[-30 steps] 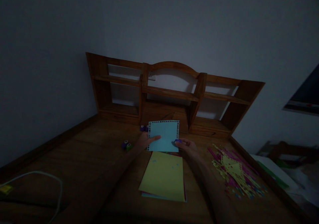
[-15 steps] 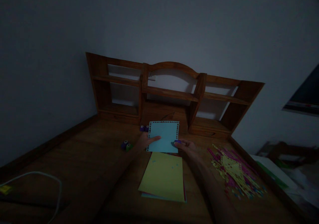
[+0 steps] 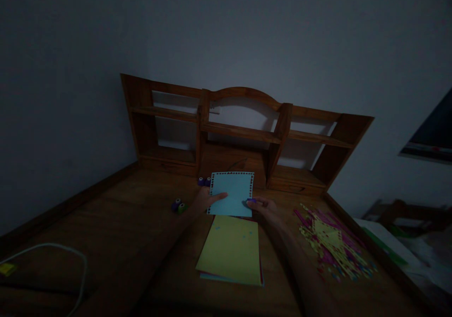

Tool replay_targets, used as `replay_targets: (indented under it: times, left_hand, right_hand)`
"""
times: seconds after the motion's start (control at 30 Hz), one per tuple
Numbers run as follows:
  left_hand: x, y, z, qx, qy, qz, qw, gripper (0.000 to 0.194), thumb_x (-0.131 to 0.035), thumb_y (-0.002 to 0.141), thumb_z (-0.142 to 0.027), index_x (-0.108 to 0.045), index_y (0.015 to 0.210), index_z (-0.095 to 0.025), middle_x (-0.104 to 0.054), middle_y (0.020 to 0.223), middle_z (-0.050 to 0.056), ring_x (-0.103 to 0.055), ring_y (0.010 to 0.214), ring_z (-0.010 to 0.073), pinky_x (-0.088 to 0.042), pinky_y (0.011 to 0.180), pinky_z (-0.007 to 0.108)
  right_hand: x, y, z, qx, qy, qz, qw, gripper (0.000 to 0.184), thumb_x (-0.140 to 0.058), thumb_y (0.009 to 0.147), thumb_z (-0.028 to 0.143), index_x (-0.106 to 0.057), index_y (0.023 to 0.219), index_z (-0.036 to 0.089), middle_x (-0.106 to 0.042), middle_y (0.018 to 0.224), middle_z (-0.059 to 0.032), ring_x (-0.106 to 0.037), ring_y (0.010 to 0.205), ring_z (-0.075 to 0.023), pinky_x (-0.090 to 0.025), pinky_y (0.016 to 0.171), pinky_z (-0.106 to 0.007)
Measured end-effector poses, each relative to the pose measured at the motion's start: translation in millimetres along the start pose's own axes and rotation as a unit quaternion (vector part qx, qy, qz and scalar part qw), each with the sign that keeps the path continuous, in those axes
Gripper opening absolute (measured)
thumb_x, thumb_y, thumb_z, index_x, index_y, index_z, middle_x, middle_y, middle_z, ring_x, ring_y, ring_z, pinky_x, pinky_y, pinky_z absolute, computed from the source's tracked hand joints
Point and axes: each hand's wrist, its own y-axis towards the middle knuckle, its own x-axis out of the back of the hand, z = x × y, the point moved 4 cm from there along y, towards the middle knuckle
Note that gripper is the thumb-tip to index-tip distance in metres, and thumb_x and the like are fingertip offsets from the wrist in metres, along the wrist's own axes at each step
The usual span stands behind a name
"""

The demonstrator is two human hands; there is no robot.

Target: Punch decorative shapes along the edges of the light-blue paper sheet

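Observation:
A light blue sheet of paper, with small cut-out holes along its top, left and right edges, is held up above the desk. My left hand grips it at the left edge, thumb lying across the front. At the lower right edge, my right hand is closed on a small purple paper punch, which sits over the sheet's border. Below the sheet lies a stack of paper with a yellow sheet on top; a few blue punched bits rest on it.
Left of my hands stand more small punches, a purple one, a green one and a purple pair. Punched paper strips pile up on the right. A wooden shelf unit lines the back; a white cable curves at left.

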Motion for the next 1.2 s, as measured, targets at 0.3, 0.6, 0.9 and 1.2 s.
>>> replay_targets:
  times: [0.3, 0.6, 0.9, 1.2]
  left_hand:
    - [-0.1, -6, -10, 0.012, -0.003, 0.013, 1.000, 0.045, -0.078, 0.068, -0.043, -0.069, 0.100, -0.012, -0.074, 0.099, 0.013, -0.070, 0.082, 0.0243, -0.056, 0.070, 0.033]
    - [0.1, -1, -2, -0.005, -0.022, 0.020, 1.000, 0.041, -0.077, 0.069, -0.042, -0.069, 0.096, -0.013, -0.073, 0.103, 0.013, -0.070, 0.084, 0.0233, -0.056, 0.072, 0.033]
    - [-4.4, -4, -4, 0.019, -0.049, 0.012, 0.999, 0.048, -0.079, 0.067, -0.044, -0.069, 0.102, -0.012, -0.074, 0.099, 0.013, -0.070, 0.085, 0.0260, -0.057, 0.074, 0.037]
    - [-5.3, -2, -1, 0.041, -0.102, 0.011, 0.994, 0.053, -0.078, 0.066, -0.051, -0.069, 0.098, -0.010, -0.074, 0.092, 0.011, -0.070, 0.075, 0.0233, -0.055, 0.067, 0.032]
  right_hand:
    - [-1, -1, 0, -0.005, -0.008, -0.002, 1.000, 0.041, -0.085, 0.059, 0.039, -0.073, 0.089, 0.014, -0.074, 0.088, -0.0100, -0.067, 0.071, -0.0206, -0.052, 0.070, -0.033]
    - [0, 3, -9, -0.018, 0.037, 0.005, 0.999, 0.041, -0.086, 0.058, 0.037, -0.072, 0.090, 0.015, -0.074, 0.091, -0.0100, -0.069, 0.075, -0.0225, -0.053, 0.072, -0.035]
    - [1, 4, -11, 0.006, 0.043, -0.015, 0.999, 0.044, -0.087, 0.055, 0.039, -0.069, 0.087, 0.016, -0.073, 0.084, -0.0069, -0.067, 0.072, -0.0211, -0.054, 0.069, -0.034]
    - [-4, 4, -13, 0.005, 0.062, -0.051, 0.997, 0.043, -0.088, 0.053, 0.039, -0.069, 0.085, 0.018, -0.074, 0.085, -0.0073, -0.069, 0.072, -0.0234, -0.055, 0.069, -0.036]
